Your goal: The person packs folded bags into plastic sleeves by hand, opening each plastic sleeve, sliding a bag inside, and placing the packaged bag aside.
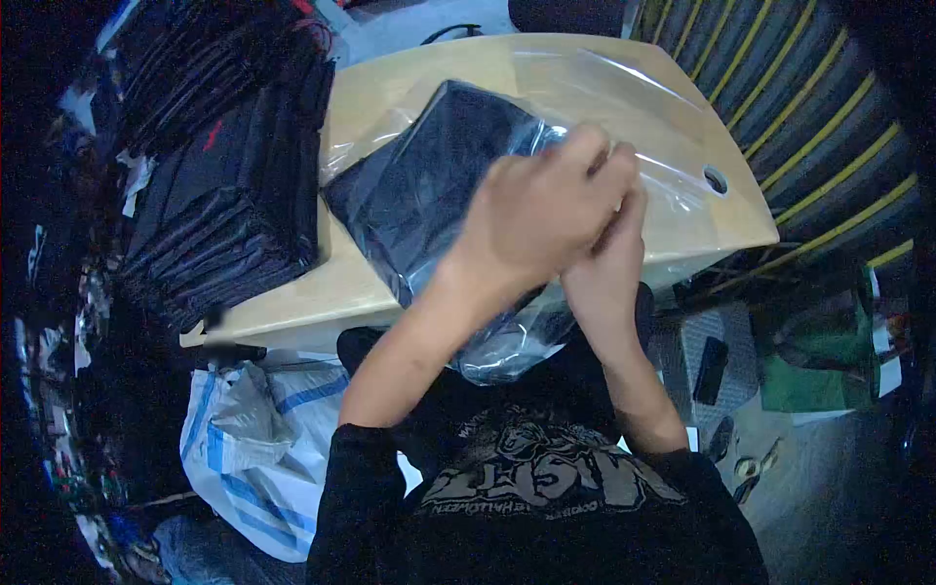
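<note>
Both hands (541,210) meet near frame ctr, by plastic (509,359) w/ dark fabric (429,171) on bench (278,307); can't tell their grip from here tbh.

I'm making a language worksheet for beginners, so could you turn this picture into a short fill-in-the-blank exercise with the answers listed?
1. The dark folded cloth on the table is covered by clear, shiny ____.
2. The stack of dark folded fabric is on the ____ side of the picture.
3. The white sack below the table has stripes coloured ____.
4. The left hand and the right hand are held close ____, not far apart.

Missing words: plastic; left; blue; together.
</note>
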The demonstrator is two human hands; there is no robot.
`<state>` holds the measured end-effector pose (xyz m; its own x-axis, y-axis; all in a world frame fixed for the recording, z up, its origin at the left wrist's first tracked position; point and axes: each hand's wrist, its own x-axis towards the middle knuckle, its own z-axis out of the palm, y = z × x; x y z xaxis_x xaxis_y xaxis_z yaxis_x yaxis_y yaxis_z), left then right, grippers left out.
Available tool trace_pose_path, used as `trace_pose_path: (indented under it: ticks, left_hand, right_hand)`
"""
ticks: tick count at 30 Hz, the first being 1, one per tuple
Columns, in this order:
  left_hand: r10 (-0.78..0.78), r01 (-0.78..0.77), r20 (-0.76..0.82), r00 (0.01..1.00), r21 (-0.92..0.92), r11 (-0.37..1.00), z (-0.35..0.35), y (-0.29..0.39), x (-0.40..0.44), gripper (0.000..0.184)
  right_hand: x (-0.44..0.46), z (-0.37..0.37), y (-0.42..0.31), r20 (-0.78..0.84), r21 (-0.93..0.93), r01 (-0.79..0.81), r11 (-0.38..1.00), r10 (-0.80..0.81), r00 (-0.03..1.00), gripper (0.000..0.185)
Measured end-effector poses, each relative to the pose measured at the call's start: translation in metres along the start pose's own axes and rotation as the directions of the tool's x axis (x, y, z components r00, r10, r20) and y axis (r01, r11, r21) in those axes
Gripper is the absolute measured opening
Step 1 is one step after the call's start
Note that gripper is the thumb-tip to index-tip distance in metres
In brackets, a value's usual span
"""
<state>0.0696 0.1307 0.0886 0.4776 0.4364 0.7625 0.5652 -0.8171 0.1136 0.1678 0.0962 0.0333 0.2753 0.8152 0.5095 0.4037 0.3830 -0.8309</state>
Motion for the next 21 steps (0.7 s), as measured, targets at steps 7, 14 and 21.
trace_pose_path:
  ticks: [7, 14, 21]
  left_hand:
    - [0.249, -0.254, 0.073, 0.966, 0.074, 0.964, 0.050, 0.052, -0.012, 0.015]
    - [0.213, -0.171, 0.140, 0.967, -0.265, 0.949, 0.051, 0.100, -0.044, 0.019]
    - [0.380, -0.371, 0.350, 0.856, -0.095, 0.924, 0.011, 0.080, -0.062, 0.039]
  right_hand:
    - [-0.001, -0.006, 0.030, 0.343, 0.500, -0.595, 0.629, 0.487, 0.803, 0.049]
    - [-0.004, 0.022, 0.055, 0.641, 0.599, -0.799, -0.053, 0.631, 0.438, 0.045]
    - [0.001, 0.045, 0.063, 0.655, 0.706, -0.687, -0.172, 0.527, 0.541, 0.045]
